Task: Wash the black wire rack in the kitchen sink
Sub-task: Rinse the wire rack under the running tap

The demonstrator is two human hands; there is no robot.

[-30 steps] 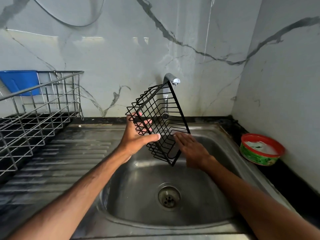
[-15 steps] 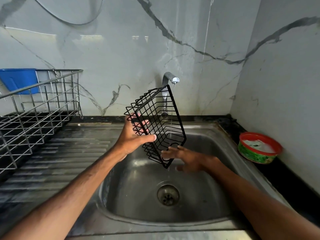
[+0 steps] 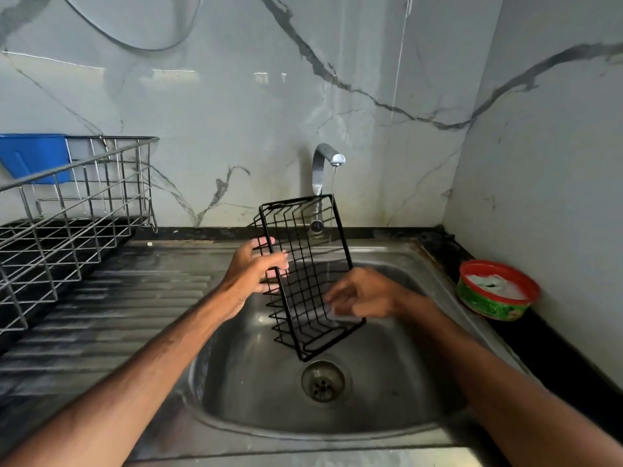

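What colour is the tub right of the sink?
The tub is green with a red rim; head view.

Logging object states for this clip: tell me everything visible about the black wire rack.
The black wire rack is a shallow rectangular basket of thin black wire, grid floor and low sides. It is tilted nearly on end over the sink, lower corner above the drain. The left hand grips its left edge; the blurred right hand touches its lower right. Water from the faucet runs past its upper right corner.
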